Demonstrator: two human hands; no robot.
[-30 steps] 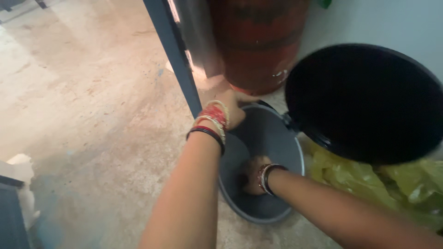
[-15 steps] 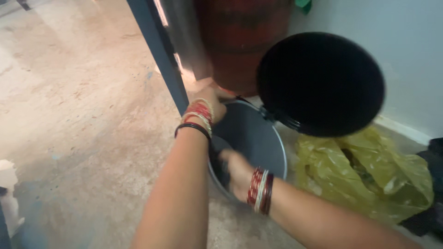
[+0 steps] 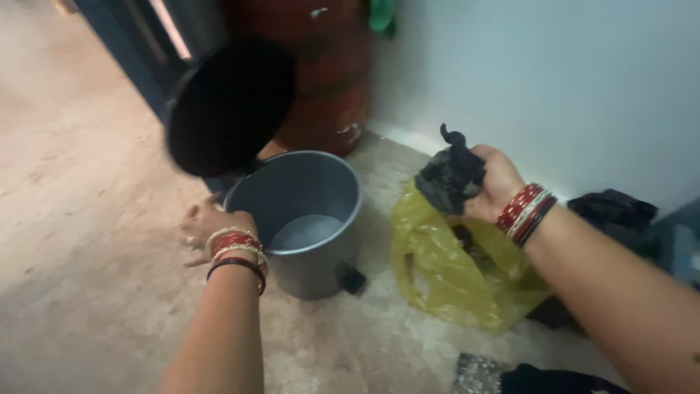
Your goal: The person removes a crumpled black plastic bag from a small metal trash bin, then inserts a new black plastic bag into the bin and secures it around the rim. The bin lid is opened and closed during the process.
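Left hand [image 3: 208, 230] fingers blurred; black bundle's [image 3: 450, 179] make-up unclear.

Bare concrete floor [image 3: 95, 219] with a bin and bags along the wall

A grey metal pedal bin [image 3: 310, 226], its black lid [image 3: 230, 106] raised, stands beside an open yellow plastic bag [image 3: 445, 270]. A red drum [image 3: 328, 66] stands behind the bin. Dark bundles, possibly cloth, lie by the wall [image 3: 612, 211] and at the bottom edge [image 3: 525, 378].

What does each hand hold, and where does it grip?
Right hand clutches a crumpled black wad by its side. Left hand holds nothing, resting beside the grey bin.
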